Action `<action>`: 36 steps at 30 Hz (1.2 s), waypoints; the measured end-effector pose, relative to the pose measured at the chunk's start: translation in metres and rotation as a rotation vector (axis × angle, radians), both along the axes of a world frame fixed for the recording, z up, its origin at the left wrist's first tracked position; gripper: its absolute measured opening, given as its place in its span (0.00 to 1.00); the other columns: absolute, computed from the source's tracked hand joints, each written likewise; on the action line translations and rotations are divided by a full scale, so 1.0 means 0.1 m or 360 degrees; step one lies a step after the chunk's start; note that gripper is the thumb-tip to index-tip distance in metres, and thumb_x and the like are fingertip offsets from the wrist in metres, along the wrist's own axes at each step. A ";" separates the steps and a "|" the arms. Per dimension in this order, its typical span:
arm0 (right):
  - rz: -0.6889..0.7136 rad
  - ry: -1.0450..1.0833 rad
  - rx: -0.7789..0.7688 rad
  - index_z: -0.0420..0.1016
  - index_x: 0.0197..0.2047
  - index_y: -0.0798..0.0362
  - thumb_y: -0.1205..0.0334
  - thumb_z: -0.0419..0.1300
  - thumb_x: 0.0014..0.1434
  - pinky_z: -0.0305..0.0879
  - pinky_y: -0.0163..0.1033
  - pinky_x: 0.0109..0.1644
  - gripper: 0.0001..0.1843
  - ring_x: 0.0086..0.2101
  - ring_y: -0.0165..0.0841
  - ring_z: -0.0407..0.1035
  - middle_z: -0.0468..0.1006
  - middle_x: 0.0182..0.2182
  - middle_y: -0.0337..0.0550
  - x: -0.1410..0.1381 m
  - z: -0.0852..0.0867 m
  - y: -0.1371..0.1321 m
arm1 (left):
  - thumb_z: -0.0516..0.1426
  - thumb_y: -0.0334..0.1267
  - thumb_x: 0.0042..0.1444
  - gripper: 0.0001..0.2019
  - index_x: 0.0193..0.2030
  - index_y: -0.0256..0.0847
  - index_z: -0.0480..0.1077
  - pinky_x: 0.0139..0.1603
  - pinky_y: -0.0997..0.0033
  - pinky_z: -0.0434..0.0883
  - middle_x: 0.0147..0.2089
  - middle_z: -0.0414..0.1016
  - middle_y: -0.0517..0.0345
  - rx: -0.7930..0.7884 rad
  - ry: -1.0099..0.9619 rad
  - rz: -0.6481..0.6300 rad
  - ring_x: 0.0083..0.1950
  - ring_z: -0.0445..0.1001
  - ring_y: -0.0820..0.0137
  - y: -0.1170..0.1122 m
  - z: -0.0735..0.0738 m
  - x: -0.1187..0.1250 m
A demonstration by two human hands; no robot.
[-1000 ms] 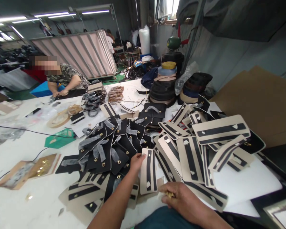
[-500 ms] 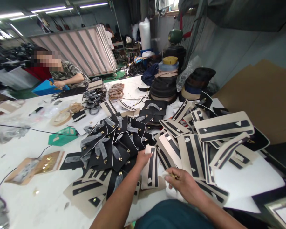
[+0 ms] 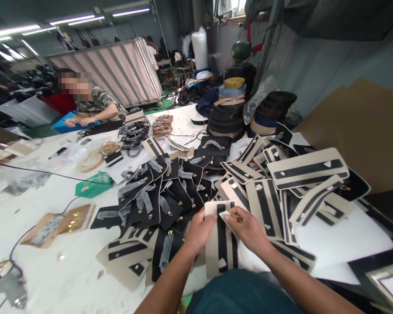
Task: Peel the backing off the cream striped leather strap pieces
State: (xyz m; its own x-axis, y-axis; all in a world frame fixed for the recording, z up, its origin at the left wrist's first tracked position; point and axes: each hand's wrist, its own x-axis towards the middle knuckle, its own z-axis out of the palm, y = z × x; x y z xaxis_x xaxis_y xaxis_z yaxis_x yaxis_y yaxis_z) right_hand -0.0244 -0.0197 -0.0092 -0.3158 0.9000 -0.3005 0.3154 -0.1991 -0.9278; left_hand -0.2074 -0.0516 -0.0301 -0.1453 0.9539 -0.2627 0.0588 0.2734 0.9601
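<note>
My left hand (image 3: pixel 201 230) grips the left edge of a beige panel with a black stripe (image 3: pixel 211 257), thumb on top. At the panel's upper part, my right hand (image 3: pixel 247 227) is closed, pinching a small white patch (image 3: pixel 225 215) over the stripe. Small gold metal pieces (image 3: pixel 237 216) show within the right fingers. A second white patch (image 3: pixel 222 263) lies on the stripe near the panel's lower end. Black panels with wrapped handles (image 3: pixel 157 196) are heaped to the left of my hands. More beige striped panels (image 3: pixel 265 207) lie piled to the right.
A bag of gold fittings (image 3: pixel 74 219) and a green piece (image 3: pixel 94 185) lie on the white table (image 3: pixel 65 270) at left. Rolls of strap (image 3: pixel 227 115) are stacked at the back. Across the table sits a co-worker (image 3: pixel 100 104). Brown cardboard (image 3: pixel 356 131) leans at right.
My right hand has moved up and left onto the panel's top part, bringing a white patch to the stripe. My left hand has shifted its hold lower along the panel's edge.
</note>
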 end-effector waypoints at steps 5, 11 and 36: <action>-0.0065 -0.0085 0.0063 0.72 0.35 0.50 0.43 0.60 0.65 0.62 0.34 0.32 0.18 0.25 0.33 0.73 0.75 0.21 0.33 0.01 0.02 -0.01 | 0.62 0.48 0.58 0.20 0.50 0.36 0.79 0.47 0.65 0.74 0.43 0.84 0.50 -0.0012 -0.0242 0.0063 0.44 0.80 0.58 -0.05 0.13 0.15; -0.0107 -0.0081 0.0059 0.72 0.34 0.50 0.43 0.61 0.64 0.63 0.34 0.31 0.18 0.25 0.33 0.75 0.76 0.21 0.33 0.03 0.00 -0.04 | 0.66 0.47 0.54 0.19 0.48 0.37 0.80 0.50 0.64 0.74 0.46 0.85 0.48 -0.0022 -0.0310 0.0125 0.47 0.81 0.58 -0.03 0.23 0.27; 0.0344 0.0001 0.0871 0.74 0.35 0.50 0.57 0.53 0.72 0.62 0.36 0.39 0.15 0.32 0.33 0.71 0.76 0.30 0.39 0.28 0.09 -0.24 | 0.65 0.43 0.50 0.13 0.38 0.35 0.79 0.41 0.62 0.75 0.37 0.84 0.48 0.0074 0.0106 0.0628 0.38 0.81 0.56 0.76 -0.05 0.42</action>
State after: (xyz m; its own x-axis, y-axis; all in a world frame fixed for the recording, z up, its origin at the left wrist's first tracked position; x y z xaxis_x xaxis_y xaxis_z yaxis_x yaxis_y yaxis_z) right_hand 0.0038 -0.0434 -0.0002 -0.5092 0.8394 0.1901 0.2948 0.3777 -0.8778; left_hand -0.1658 0.0242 -0.0346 -0.5182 0.8320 -0.1981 0.0205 0.2436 0.9697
